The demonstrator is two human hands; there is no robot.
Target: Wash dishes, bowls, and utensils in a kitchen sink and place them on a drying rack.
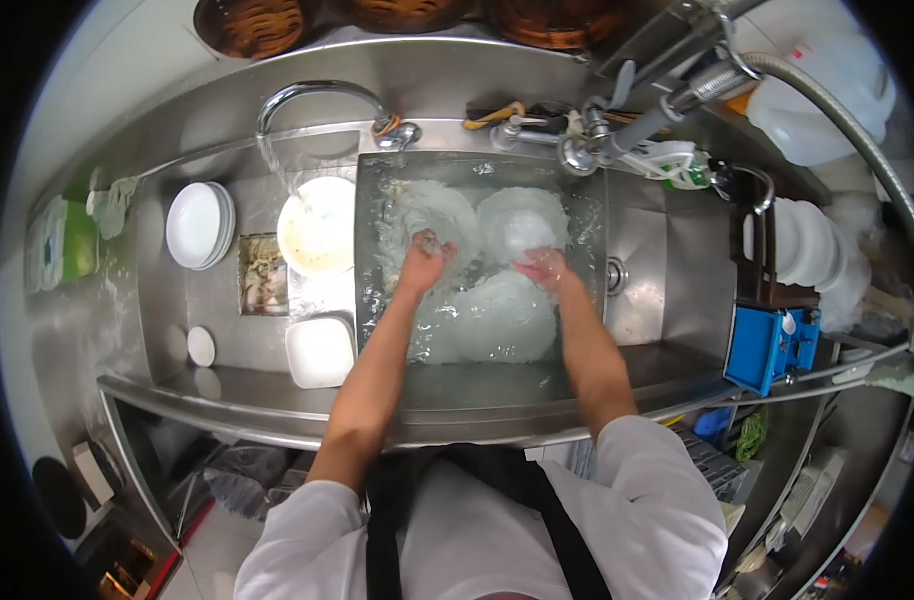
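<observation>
Both of my forearms reach into a water-filled middle basin [497, 172] of a steel sink. My left hand [427, 264] is closed at the water's surface over a submerged round plate [439, 205]; what its curled fingers hold, if anything, is unclear. My right hand [546, 268] is partly under water at the near edge of a small white dish [525, 230], which lies over another submerged plate [549, 204]. Ripples hide its fingertips. Nearer to me, a further pale plate [507, 318] lies under the water.
Water runs from a curved tap [322, 88] at the left. Below it are a soiled white plate [319, 225], a food-scrap drain [264, 275], stacked plates [199, 225] and a square dish [320, 350]. Right are a drained basin [667, 270], racked plates [795, 243] and a blue container [757, 345].
</observation>
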